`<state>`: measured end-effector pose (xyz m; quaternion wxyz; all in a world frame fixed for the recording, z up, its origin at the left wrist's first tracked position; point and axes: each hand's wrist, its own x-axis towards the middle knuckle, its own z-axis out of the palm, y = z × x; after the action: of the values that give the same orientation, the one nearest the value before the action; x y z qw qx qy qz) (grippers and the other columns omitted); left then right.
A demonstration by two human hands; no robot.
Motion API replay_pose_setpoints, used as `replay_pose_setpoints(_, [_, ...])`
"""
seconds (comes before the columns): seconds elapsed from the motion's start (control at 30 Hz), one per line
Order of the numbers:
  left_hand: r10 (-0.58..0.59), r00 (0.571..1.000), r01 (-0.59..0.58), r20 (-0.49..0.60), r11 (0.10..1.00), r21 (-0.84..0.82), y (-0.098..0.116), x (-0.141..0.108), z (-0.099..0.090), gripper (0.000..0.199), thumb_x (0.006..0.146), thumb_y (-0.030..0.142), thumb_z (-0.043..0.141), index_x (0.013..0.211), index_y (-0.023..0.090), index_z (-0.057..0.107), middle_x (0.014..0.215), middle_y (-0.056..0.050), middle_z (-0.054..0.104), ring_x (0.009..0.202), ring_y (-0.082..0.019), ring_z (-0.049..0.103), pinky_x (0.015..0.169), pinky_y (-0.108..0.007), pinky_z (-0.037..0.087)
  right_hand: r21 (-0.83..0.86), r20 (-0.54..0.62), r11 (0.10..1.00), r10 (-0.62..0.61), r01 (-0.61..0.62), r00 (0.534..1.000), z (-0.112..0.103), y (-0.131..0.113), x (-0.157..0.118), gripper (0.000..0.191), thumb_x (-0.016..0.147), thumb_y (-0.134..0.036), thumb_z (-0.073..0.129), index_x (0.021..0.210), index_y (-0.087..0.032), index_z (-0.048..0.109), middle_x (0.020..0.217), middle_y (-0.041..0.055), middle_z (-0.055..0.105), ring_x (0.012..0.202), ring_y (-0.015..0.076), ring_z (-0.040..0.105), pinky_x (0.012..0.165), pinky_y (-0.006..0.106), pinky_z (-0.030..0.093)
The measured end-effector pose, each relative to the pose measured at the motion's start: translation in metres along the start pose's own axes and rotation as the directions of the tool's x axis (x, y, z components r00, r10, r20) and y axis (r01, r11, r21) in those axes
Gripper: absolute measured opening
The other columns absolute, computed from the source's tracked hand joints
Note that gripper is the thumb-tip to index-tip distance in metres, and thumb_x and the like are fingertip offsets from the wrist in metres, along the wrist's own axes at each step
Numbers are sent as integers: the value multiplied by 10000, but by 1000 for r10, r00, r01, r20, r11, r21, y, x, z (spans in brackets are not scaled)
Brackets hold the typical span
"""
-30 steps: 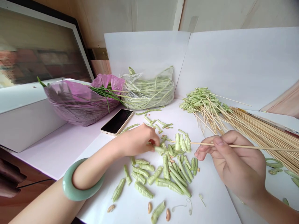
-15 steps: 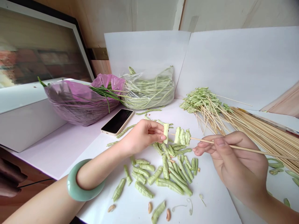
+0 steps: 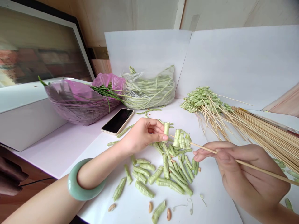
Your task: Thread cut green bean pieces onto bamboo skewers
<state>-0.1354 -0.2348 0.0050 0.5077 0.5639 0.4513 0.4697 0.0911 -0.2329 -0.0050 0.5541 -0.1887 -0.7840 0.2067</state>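
Near the middle, my left hand [image 3: 149, 133] pinches a short green bean piece [image 3: 166, 130] upright between thumb and fingers. The tip of a thin wooden skewer [image 3: 204, 148] reaches that piece; whether it has pierced it I cannot tell. Several bean pieces [image 3: 181, 139] sit side by side on the skewer, a small gap from the held one. At the right, my right hand [image 3: 247, 174] holds the skewer between thumb and fingers, its shaft slanting down to the right. Loose cut bean pieces [image 3: 171, 185] lie beneath both hands.
Behind are a purple bag [image 3: 79, 102], a clear bag of long beans [image 3: 149, 90] and a phone [image 3: 118, 121]. At the right lie filled skewers [image 3: 201, 99] and a bundle of bare sticks [image 3: 268, 132]. Loose seeds [image 3: 168, 214] lie in front.
My right hand has moved right and slightly down, and the skewer now slopes more steeply. The bean piece in my left hand has turned slightly.
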Motion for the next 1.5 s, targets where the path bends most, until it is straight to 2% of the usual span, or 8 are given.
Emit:
replay_pose_setpoints(0.17, [0,1000,1,17,999,-34,-1,0,0,352,530,326,876,685,114,642,630,-9,642,582,-101,583,601,-220,459,8,20,1000,7,-7,1000,-1,4,-5,218,896,-76,483,794,-208,623,726,75,710,709,221,700,523,319,580])
replay_pose_setpoints(0.33, [47,999,-47,12,999,-13,-5,-1,2,336,564,328,862,665,115,623,639,-14,650,598,-104,596,621,-222,463,42,7,998,-43,43,999,-1,8,-12,279,819,27,519,924,-229,561,820,37,714,836,243,698,723,426,611])
replay_pose_setpoints(0.67, [51,998,-48,39,996,-80,-11,-2,8,345,535,315,876,648,114,620,625,-7,624,594,-110,592,616,-235,486,108,59,994,-16,10,998,4,8,-10,216,893,-22,470,901,-217,562,779,15,708,802,192,698,662,333,610])
replay_pose_setpoints(0.83, [67,995,-59,69,991,-119,-15,-1,10,343,538,272,875,617,110,584,610,4,611,577,-95,583,595,-222,478,238,29,959,152,-154,988,9,11,-8,153,938,-128,503,829,-217,562,767,20,702,718,185,697,635,340,606])
replay_pose_setpoints(1.03, [18,999,-12,33,984,-180,-9,0,12,391,498,283,895,673,105,594,617,20,600,565,-75,561,585,-201,459,451,27,805,420,-386,907,7,18,-7,186,922,-280,593,750,-213,572,782,10,705,644,149,696,660,293,606])
replay_pose_setpoints(1.2, [-47,999,42,-15,968,-248,-8,-2,14,367,643,370,816,836,106,652,712,-13,646,625,-83,582,639,-212,469,506,39,751,472,-425,881,8,17,-6,206,879,-319,658,718,-214,582,767,0,717,647,138,701,671,261,607])
replay_pose_setpoints(1.37, [-63,993,93,99,940,-329,-10,-5,17,309,565,251,868,757,87,691,724,-53,706,676,-129,638,707,-248,495,495,68,744,482,-449,873,11,14,-6,190,861,-323,682,718,-221,609,778,-7,724,626,131,705,660,248,610])
replay_pose_setpoints(1.5, [-81,993,105,82,930,-352,-12,-6,17,268,558,228,869,704,79,701,680,-50,709,634,-125,635,680,-246,503,491,77,747,474,-448,877,13,14,-6,194,839,-307,708,698,-222,604,766,-7,725,594,148,705,639,272,617])
